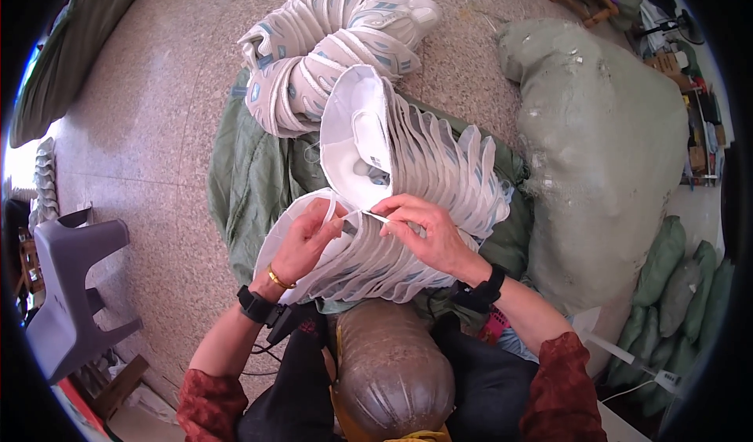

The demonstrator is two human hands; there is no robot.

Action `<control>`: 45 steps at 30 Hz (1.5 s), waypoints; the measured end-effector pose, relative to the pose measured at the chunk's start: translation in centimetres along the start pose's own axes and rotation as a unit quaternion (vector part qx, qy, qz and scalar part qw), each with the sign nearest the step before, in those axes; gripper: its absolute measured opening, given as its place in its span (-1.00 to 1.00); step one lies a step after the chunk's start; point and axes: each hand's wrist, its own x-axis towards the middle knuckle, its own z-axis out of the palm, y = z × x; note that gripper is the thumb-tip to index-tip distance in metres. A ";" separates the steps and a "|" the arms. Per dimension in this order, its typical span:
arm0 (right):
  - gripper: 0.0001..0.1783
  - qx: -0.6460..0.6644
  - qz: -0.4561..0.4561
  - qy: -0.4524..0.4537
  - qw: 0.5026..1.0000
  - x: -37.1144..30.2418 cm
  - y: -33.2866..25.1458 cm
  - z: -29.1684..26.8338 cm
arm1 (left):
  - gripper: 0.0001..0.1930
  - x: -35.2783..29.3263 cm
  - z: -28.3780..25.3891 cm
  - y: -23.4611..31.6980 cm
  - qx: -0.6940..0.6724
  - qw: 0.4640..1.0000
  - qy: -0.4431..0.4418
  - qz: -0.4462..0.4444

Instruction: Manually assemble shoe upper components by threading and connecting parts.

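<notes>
Between my two hands runs a thin white strip [380, 218], pinched in the fingertips of my left hand [307, 240] and my right hand [427, 234]. One end of it sticks up in a loop by my left thumb. Directly beneath my hands is a near stack of nested white shoe uppers [369, 265]. A second stack of shoe uppers [439, 160] touches it on the far side, its white inner lining facing left. Whether the strip passes through both stacks is hidden by my fingers.
A curved bundle of shoe uppers [329, 58] lies beyond, partly on a green cloth sack [247, 183]. To the right bulges a big stuffed sack [604, 160]. A grey-purple plastic chair [67, 269] stands at left. Between my legs is a brown rounded bundle [396, 371].
</notes>
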 end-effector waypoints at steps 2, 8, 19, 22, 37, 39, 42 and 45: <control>-0.83 0.037 0.022 0.010 0.999 -0.1 0.3 0.4 | -0.76 0.2 0.9 1.0 -0.029 0.999 0.011 0.006; -0.68 0.219 0.102 0.020 0.970 0.6 1.2 0.3 | -0.70 2.1 3.0 0.6 -0.110 0.992 0.058 0.037; -0.61 0.096 0.098 0.074 0.988 -3.2 -1.5 -4.4 | -0.72 1.4 9.4 3.8 -0.239 0.971 0.029 0.005; -0.68 0.000 0.042 0.053 0.998 -2.9 -0.6 -4.8 | -0.72 2.6 9.4 2.3 -0.223 0.973 0.050 -0.013; -0.75 -0.111 -0.054 0.013 0.992 -1.8 1.5 -4.6 | -0.71 3.8 8.5 0.8 -0.179 0.976 0.109 0.054; -0.75 -0.100 -0.046 0.022 0.994 -1.3 1.6 -4.5 | -0.66 4.2 7.9 0.6 -0.210 0.971 0.106 0.033; -0.71 -0.090 -0.001 0.014 0.996 -0.3 1.8 -4.6 | -0.68 5.1 7.2 0.3 -0.151 0.980 0.126 0.018; -0.58 0.152 0.157 0.043 0.975 1.8 1.3 -4.0 | -0.72 4.7 6.5 1.2 -0.029 0.994 0.100 -0.008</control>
